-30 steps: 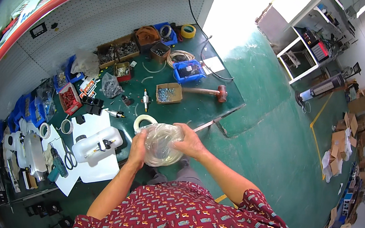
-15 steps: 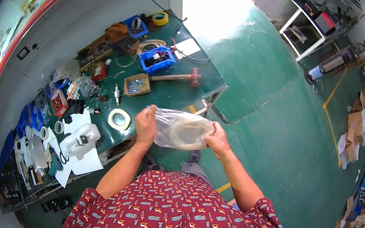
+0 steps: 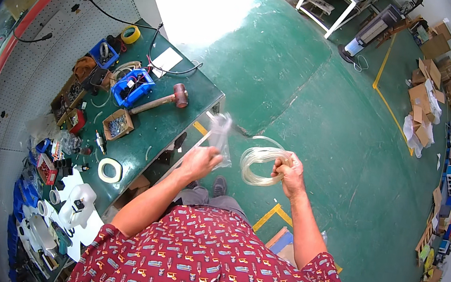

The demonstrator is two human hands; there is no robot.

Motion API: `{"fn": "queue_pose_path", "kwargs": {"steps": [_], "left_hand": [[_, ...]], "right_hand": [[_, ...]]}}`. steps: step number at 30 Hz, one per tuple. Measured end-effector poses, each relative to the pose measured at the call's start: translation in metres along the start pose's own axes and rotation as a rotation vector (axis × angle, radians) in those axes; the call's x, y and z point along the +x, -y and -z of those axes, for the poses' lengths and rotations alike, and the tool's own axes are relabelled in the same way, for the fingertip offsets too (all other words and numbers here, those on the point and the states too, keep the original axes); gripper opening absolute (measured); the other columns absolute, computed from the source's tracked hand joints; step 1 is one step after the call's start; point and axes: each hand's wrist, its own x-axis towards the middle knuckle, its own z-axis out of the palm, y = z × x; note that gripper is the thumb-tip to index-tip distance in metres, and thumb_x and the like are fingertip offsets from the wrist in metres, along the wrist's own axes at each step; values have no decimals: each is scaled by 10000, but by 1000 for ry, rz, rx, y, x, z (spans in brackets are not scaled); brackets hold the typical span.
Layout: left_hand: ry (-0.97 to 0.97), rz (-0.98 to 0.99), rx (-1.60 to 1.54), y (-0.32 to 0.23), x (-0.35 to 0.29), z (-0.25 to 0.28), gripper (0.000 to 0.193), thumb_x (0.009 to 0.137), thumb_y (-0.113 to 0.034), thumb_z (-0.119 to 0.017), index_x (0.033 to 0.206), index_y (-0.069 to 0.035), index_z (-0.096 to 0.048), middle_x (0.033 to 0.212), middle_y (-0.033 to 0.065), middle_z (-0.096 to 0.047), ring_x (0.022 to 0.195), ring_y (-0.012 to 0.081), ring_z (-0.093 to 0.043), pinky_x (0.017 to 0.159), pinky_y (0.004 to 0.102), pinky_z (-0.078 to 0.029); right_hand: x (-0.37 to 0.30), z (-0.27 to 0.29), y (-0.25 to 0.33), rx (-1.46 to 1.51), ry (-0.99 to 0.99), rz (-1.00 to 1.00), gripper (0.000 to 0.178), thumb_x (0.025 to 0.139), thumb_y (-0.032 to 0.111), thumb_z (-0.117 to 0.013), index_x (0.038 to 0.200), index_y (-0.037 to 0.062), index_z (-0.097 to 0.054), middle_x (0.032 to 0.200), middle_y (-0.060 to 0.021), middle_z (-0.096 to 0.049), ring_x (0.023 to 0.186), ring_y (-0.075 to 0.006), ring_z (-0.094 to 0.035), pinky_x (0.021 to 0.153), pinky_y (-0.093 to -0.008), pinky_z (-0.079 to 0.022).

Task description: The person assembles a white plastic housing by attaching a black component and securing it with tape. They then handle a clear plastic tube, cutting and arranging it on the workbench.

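Observation:
A coil of clear plastic tubing (image 3: 258,164) hangs from my right hand (image 3: 289,173), whose fingers are wrapped round one side of the loops. A loose end of the tube sticks out above the coil. To its left, my left hand (image 3: 201,163) is closed on a crumpled clear plastic bag (image 3: 220,136), which rises past the knuckles and looks slightly blurred. Bag and coil are apart from each other. Both hands are in front of my body, to the right of the workbench (image 3: 152,140).
On the bench lie a mallet (image 3: 178,96), a blue bin (image 3: 132,88), a small carton of screws (image 3: 118,125), a white ring-shaped roll (image 3: 110,170) and a white plastic tank (image 3: 78,205). Cardboard boxes (image 3: 421,107) line the right wall. A heater-like upright unit (image 3: 369,34) stands at the back.
The tubing coil has come out of the plastic bag. My right hand now holds the coil, and my left hand holds the bag off to the left. The view has turned rightward.

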Motion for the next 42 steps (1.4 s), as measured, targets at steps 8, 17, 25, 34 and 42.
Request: {"fn": "queue_pose_path", "kwargs": {"steps": [8, 17, 25, 34, 42], "left_hand": [[74, -166, -826, -4, 19, 15, 263, 1031, -279, -650, 1058, -27, -721, 826, -29, -641, 758, 65, -559, 678, 243, -466], [48, -137, -1072, 59, -24, 71, 183, 982, -219, -715, 969, -38, -732, 774, -30, -625, 715, 64, -558, 635, 239, -462], [-152, 61, -1998, 124, -60, 33, 118, 970, -180, -726, 991, -82, -663, 816, 5, -650, 689, 132, -649, 638, 252, -559], [-1039, 466, -2295, 150, -55, -27, 199, 966, -136, -734, 1080, -67, -586, 966, 96, -713, 832, 171, -708, 731, 269, -618], [-1332, 651, -2555, 122, -24, -52, 278, 1013, -316, -529, 1012, -41, -572, 1074, 139, -732, 869, 274, -686, 843, 433, -600]], "right_hand": [[-6, -76, 20, -535, 256, 107, 312, 840, 35, -626, 1151, 11, -637, 1014, -24, -657, 978, -115, -606, 894, -294, -507], [49, -126, 26, -1189, 442, 437, 268, 998, 251, -661, 992, -8, -731, 916, -131, -704, 830, -93, -622, 729, -309, -521], [53, -209, 19, -828, 756, 83, 211, 1027, 171, -624, 1080, 11, -752, 798, -40, -709, 735, -86, -590, 673, -288, -499], [108, -235, -52, -947, 1042, 123, 251, 1030, 208, -619, 1064, -23, -711, 786, -116, -675, 722, -178, -627, 677, -352, -508], [174, -242, -57, -908, 1236, 119, 263, 1028, 241, -634, 1069, -8, -707, 744, -137, -635, 670, -202, -606, 652, -367, -502]]}}
